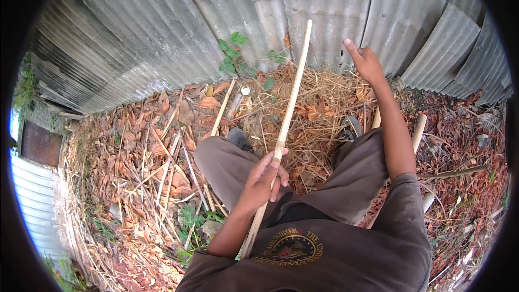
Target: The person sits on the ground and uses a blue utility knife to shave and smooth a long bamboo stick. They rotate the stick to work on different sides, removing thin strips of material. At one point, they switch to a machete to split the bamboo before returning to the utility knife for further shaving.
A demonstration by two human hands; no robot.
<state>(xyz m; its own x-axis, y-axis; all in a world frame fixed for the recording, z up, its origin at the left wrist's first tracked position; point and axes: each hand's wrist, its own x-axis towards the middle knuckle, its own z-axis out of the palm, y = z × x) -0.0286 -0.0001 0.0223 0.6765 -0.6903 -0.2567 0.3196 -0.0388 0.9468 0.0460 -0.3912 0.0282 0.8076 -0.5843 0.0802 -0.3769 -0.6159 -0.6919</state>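
Observation:
A long, pale bamboo stick (297, 78) slants up from my lap toward the metal fence, with a darker node partway along it. My left hand (262, 181) is wrapped round it below that node, and its lower end rests against my shirt. Out to the right, my right hand (367, 64) is raised in front of the fence, apart from the stick. Its thumb points up and its fingers look curled; whatever they hold, if anything, is hidden from this side.
A corrugated metal fence (330, 11) stands close ahead. Dry leaves and straw (319, 97) cover the ground. Cut sticks (223, 109) lie at the left, and a clear plastic bottle (236, 103) is near my left shoe (239, 139). More poles (419, 130) are beside my right leg.

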